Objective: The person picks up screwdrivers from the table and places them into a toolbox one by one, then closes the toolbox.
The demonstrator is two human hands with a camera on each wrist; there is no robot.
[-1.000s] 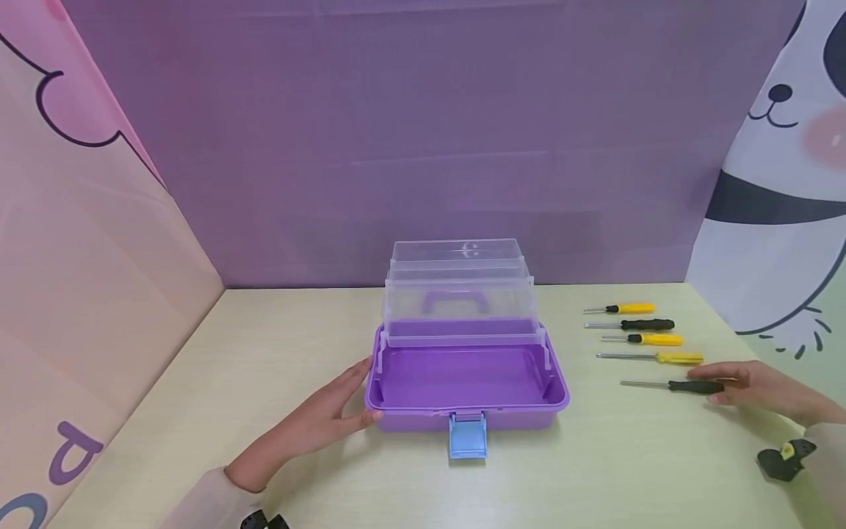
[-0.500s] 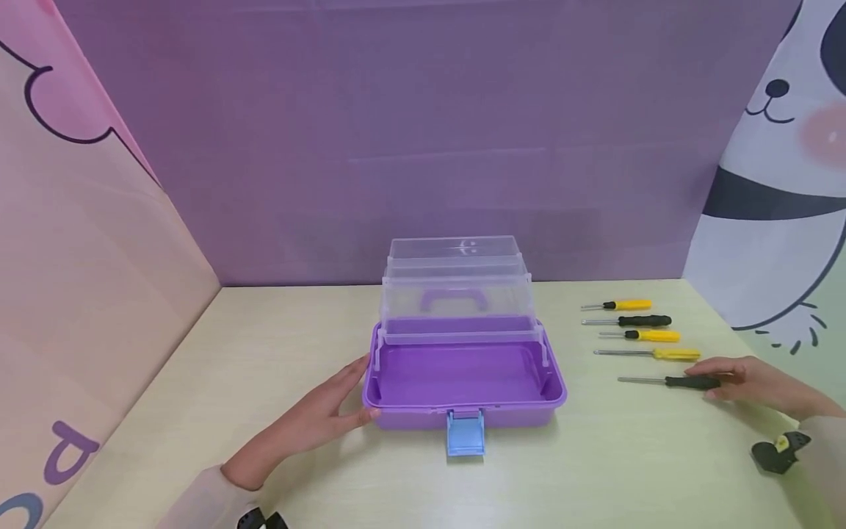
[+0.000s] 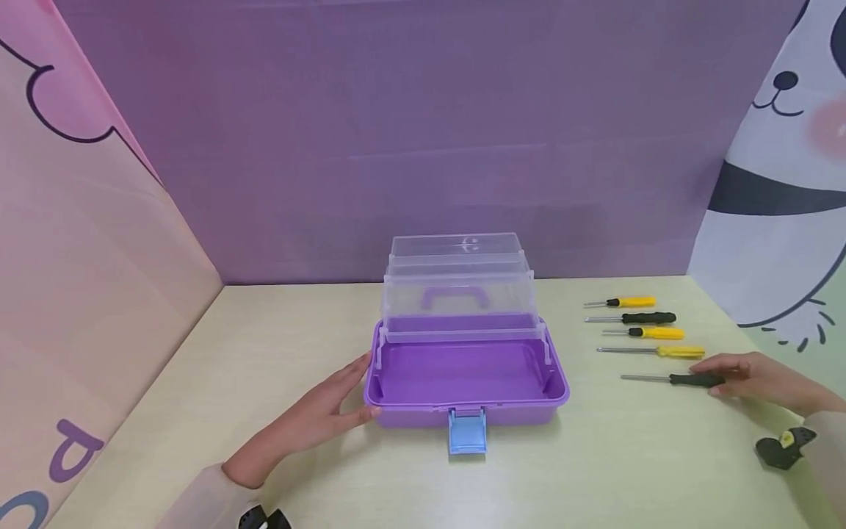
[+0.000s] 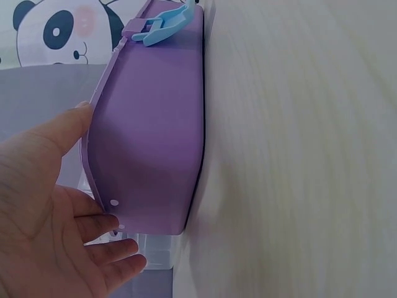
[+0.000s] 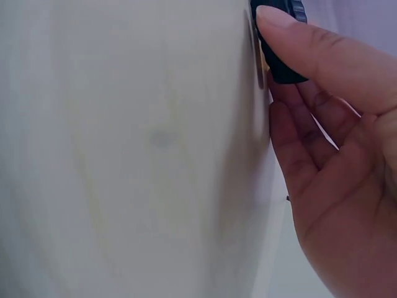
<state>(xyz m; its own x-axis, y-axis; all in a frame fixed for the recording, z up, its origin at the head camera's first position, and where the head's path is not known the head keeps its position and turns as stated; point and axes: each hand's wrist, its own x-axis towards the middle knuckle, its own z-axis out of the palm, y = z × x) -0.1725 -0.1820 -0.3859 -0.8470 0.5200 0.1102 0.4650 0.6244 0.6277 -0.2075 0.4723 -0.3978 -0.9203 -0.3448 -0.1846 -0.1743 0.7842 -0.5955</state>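
A purple toolbox [image 3: 413, 418] stands with its clear tiered lid raised at the back, its inside bare. From its front hangs a light blue latch [image 3: 467, 432]. My left hand [image 3: 317, 415] touches the box's left side, thumb at the front corner; in the left wrist view its relaxed fingers lie beside the purple wall [image 4: 149, 118]. At the right, my right hand [image 3: 763, 380] pinches the end of a black-handled screwdriver [image 3: 694, 380], whose shaft points left. In the right wrist view the thumb presses the black handle [image 5: 282, 65]; its shaft is mostly hidden.
Behind the held screwdriver lie a clear-yellow one [image 3: 681, 352], a black one [image 3: 649, 318] and two yellow-and-black ones, such as the rear one [image 3: 634, 302], in a row. A purple backdrop [image 3: 423, 147] and printed side panels enclose the pale table [image 3: 297, 323].
The head view shifts slightly. Both hands, the toolbox and the screwdrivers keep the same places relative to one another.
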